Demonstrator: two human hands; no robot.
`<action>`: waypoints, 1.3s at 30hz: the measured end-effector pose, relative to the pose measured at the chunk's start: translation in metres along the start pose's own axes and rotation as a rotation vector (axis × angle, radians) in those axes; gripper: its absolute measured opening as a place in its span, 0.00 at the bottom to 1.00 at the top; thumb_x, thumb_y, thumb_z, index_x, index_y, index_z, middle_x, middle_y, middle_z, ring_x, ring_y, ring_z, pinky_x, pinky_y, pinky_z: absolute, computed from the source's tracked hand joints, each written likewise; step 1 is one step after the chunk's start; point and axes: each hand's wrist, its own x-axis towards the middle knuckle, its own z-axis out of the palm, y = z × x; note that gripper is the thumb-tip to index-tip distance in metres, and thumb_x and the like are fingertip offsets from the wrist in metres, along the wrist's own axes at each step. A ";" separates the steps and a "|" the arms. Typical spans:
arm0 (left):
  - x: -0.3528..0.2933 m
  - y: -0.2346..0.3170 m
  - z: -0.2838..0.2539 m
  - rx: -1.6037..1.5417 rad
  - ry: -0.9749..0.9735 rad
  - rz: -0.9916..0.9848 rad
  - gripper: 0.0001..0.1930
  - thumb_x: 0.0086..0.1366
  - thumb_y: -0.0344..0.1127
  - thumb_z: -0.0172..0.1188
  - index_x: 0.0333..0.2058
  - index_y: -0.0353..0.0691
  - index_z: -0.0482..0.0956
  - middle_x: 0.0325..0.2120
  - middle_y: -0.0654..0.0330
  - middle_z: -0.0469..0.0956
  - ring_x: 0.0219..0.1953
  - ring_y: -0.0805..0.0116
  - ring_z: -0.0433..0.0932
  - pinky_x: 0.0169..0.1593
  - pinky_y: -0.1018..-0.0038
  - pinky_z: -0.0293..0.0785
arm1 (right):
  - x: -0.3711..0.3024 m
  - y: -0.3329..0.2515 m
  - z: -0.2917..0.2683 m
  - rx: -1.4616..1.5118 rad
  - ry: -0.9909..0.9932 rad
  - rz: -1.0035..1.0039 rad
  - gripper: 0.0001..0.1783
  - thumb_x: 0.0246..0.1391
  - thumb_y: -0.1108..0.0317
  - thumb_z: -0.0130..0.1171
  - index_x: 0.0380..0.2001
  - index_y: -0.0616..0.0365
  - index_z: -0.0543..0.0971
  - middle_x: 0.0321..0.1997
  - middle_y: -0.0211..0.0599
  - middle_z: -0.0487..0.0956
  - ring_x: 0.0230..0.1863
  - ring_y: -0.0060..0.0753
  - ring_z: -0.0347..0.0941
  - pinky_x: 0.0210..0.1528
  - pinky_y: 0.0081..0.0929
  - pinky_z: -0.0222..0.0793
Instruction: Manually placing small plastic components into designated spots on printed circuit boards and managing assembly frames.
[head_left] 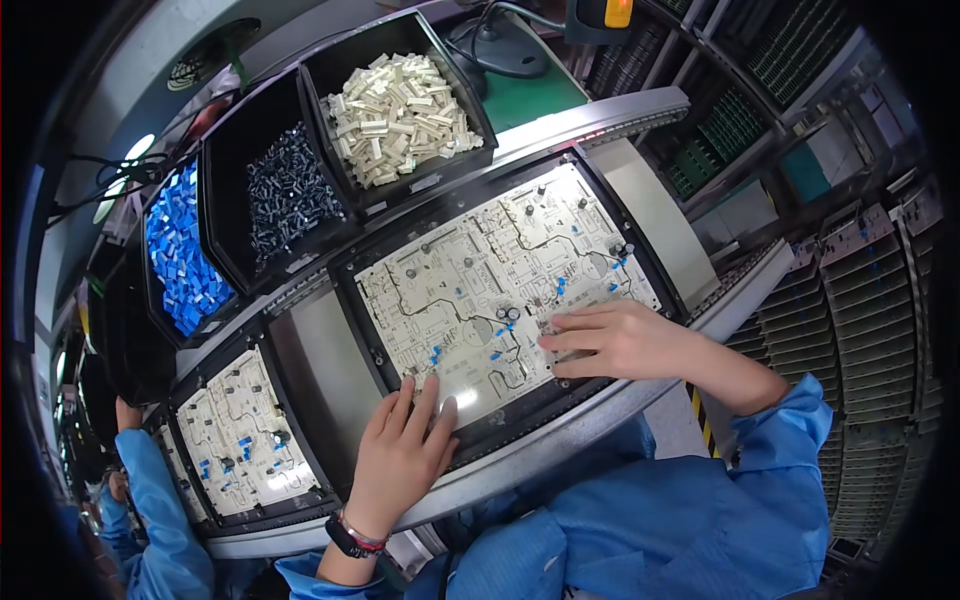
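A pale printed circuit board (440,400) lies in a black frame (350,305) in front of me. Small blue and dark round components stand on it in several spots. At the board's near left edge, my left hand (410,445) rests with its fingers stretched out and slightly apart. My right hand (625,342) reaches over the near right part of the board, fingers extended and spread, close to the blue parts. I see nothing held in either hand; the undersides of the fingertips are hidden.
Beyond the board stand black bins of white blocks (400,120), small dark components (295,190) and blue parts (185,255). A second framed board (230,430) sits on the metal rail line to the left, near a co-worker's blue sleeve (160,500). Racks of boards (870,300) stand right.
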 end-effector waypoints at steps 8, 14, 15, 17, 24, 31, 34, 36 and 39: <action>0.015 0.009 -0.024 -0.010 -0.035 -0.105 0.22 0.49 0.28 0.58 0.46 0.41 0.74 0.49 0.51 0.71 0.49 0.52 0.73 0.50 0.64 0.68 | 0.022 0.062 -0.041 0.399 0.259 0.621 0.12 0.50 0.66 0.60 0.38 0.55 0.80 0.38 0.35 0.80 0.33 0.30 0.76 0.37 0.24 0.70; 0.122 -0.005 -0.032 -0.129 0.040 0.148 0.17 0.56 0.31 0.56 0.46 0.39 0.73 0.49 0.51 0.71 0.50 0.54 0.70 0.51 0.64 0.67 | 0.012 0.157 -0.013 0.109 0.398 0.644 0.10 0.49 0.68 0.61 0.35 0.61 0.78 0.35 0.38 0.75 0.31 0.29 0.72 0.34 0.25 0.68; 0.139 -0.009 -0.021 -0.151 0.095 0.184 0.17 0.58 0.33 0.56 0.47 0.39 0.72 0.49 0.50 0.70 0.52 0.53 0.68 0.53 0.63 0.66 | 0.017 0.158 -0.005 0.074 0.401 0.634 0.10 0.48 0.68 0.61 0.33 0.62 0.78 0.34 0.38 0.74 0.30 0.30 0.71 0.34 0.25 0.68; 0.167 -0.016 0.001 -0.069 0.267 0.224 0.21 0.60 0.37 0.55 0.50 0.35 0.68 0.51 0.43 0.67 0.54 0.46 0.65 0.56 0.61 0.64 | 0.027 0.155 -0.003 0.035 0.396 0.617 0.09 0.48 0.68 0.61 0.31 0.62 0.78 0.34 0.37 0.73 0.30 0.31 0.71 0.34 0.26 0.67; 0.181 -0.025 0.043 -0.099 0.254 0.134 0.33 0.58 0.46 0.56 0.56 0.30 0.61 0.54 0.34 0.61 0.57 0.39 0.61 0.59 0.59 0.60 | 0.039 0.150 -0.008 -0.059 0.361 0.648 0.05 0.47 0.69 0.58 0.24 0.59 0.78 0.29 0.38 0.72 0.37 0.41 0.71 0.42 0.35 0.67; 0.184 -0.028 0.038 -0.113 0.215 0.144 0.34 0.56 0.46 0.58 0.56 0.30 0.61 0.55 0.34 0.60 0.57 0.41 0.62 0.58 0.60 0.61 | 0.046 0.142 -0.007 0.040 0.376 0.780 0.08 0.46 0.71 0.59 0.22 0.65 0.74 0.28 0.43 0.72 0.33 0.45 0.70 0.36 0.35 0.67; 0.184 -0.027 0.034 -0.107 0.196 0.137 0.34 0.55 0.46 0.59 0.56 0.30 0.61 0.55 0.34 0.60 0.57 0.41 0.62 0.57 0.60 0.63 | 0.049 0.128 0.006 0.086 0.362 0.760 0.10 0.47 0.70 0.58 0.32 0.66 0.75 0.31 0.44 0.73 0.34 0.43 0.71 0.38 0.34 0.67; 0.181 -0.031 0.029 -0.124 0.159 0.113 0.35 0.55 0.46 0.60 0.56 0.31 0.61 0.55 0.35 0.61 0.56 0.41 0.63 0.58 0.61 0.63 | 0.046 0.114 -0.014 0.155 0.267 0.783 0.11 0.48 0.70 0.58 0.35 0.66 0.76 0.33 0.43 0.73 0.36 0.42 0.71 0.39 0.33 0.67; 0.178 -0.039 0.020 -0.223 0.101 0.100 0.34 0.58 0.45 0.57 0.57 0.31 0.60 0.56 0.38 0.61 0.58 0.42 0.61 0.60 0.62 0.60 | 0.018 0.089 -0.053 0.485 0.018 0.467 0.13 0.48 0.70 0.60 0.39 0.62 0.77 0.38 0.39 0.75 0.41 0.39 0.72 0.44 0.33 0.67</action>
